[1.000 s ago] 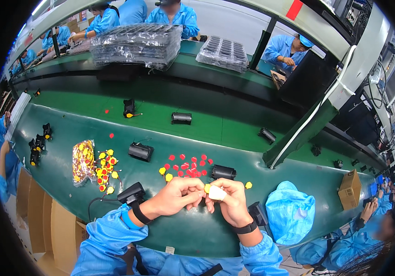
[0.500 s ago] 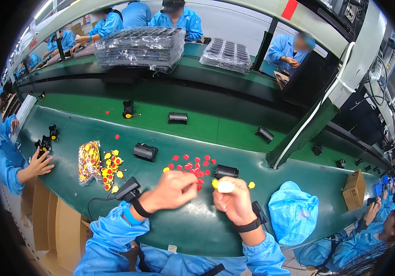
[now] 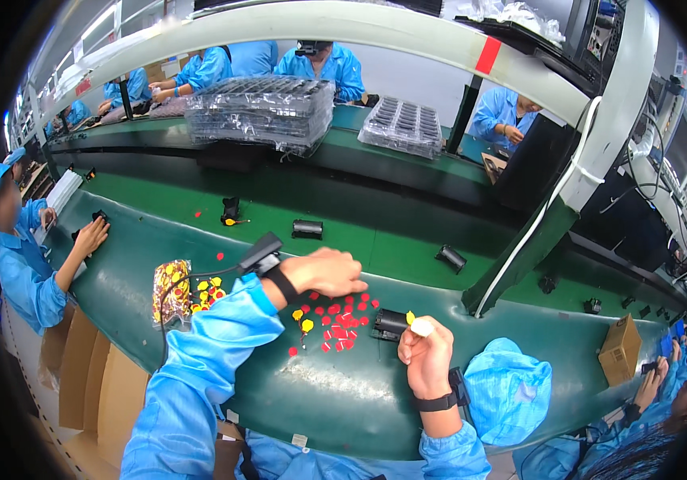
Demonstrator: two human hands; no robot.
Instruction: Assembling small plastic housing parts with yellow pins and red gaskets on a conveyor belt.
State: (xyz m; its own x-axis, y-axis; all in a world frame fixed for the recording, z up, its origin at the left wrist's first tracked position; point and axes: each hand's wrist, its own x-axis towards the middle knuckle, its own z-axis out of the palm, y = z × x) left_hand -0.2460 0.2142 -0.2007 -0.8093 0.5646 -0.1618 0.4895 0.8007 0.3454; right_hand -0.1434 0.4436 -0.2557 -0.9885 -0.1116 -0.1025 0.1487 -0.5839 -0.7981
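Note:
My right hand (image 3: 427, 357) is closed in a pinch on a small yellow disc (image 3: 410, 317); a white finger cot (image 3: 422, 326) covers one fingertip. Just left of it, a black cylindrical housing (image 3: 390, 323) lies on the green table. My left hand (image 3: 329, 273) reaches over the far part of the table, back up and fingers curled; whatever they hold is hidden. Below that hand is a scatter of red discs (image 3: 342, 328). Two yellow discs (image 3: 307, 326) lie to their left. My left wrist and forearm cover part of the table behind them.
A clear bag of yellow and red pieces (image 3: 171, 290) lies left, beside loose yellow discs (image 3: 209, 293). More black housings (image 3: 307, 229) rest on the green strip beyond. A blue cap (image 3: 508, 392) and a cardboard box (image 3: 620, 350) are right. A co-worker's hand (image 3: 91, 234) works at left.
My left hand has moved away from me, over the far side of the red discs. My right hand has shifted slightly right, still pinching the yellow disc. The view has tilted.

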